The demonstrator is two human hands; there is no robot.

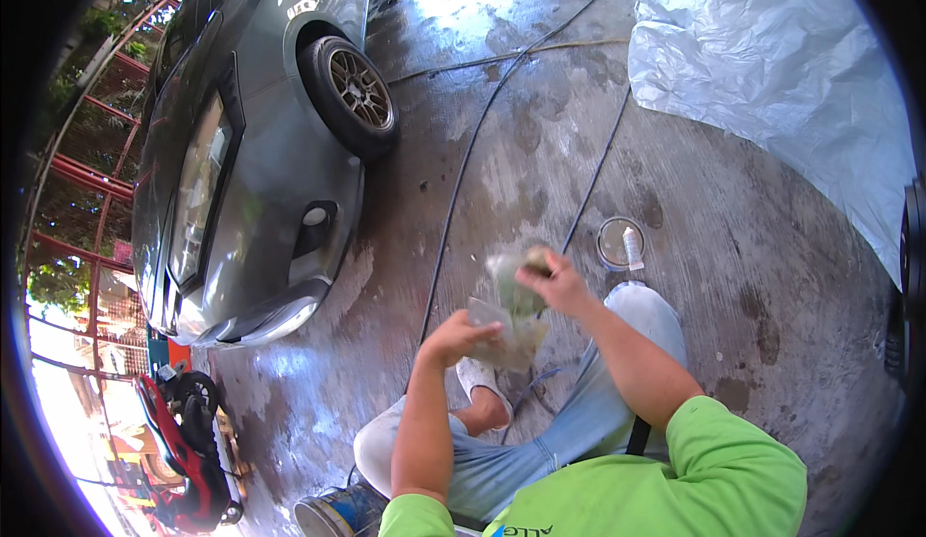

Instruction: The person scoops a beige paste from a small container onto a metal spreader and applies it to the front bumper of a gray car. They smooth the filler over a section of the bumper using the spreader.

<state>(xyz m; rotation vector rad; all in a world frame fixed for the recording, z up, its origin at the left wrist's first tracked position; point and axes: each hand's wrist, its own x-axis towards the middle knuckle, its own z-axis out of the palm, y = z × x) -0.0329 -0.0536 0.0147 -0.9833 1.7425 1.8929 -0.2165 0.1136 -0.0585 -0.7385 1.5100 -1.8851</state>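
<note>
My left hand (451, 337) is closed on a flat, pale, see-through piece (509, 346) in front of my knees. My right hand (561, 287), just above and to the right, grips a small brownish-green thing (537, 260). Motion smears both held things, so their exact kinds are unclear, as is whether they touch each other. On the floor beyond my right knee sits a round tin (605, 240). A white tube (632, 247) with a narrow nozzle lies across its top.
A dark grey car (260, 170) stands at the left. Black hoses (473, 141) cross the wet concrete floor. White plastic sheeting (762, 64) covers the far right. A red motorcycle (183, 455) is at the lower left, and a blue bucket (352, 513) stands beside me.
</note>
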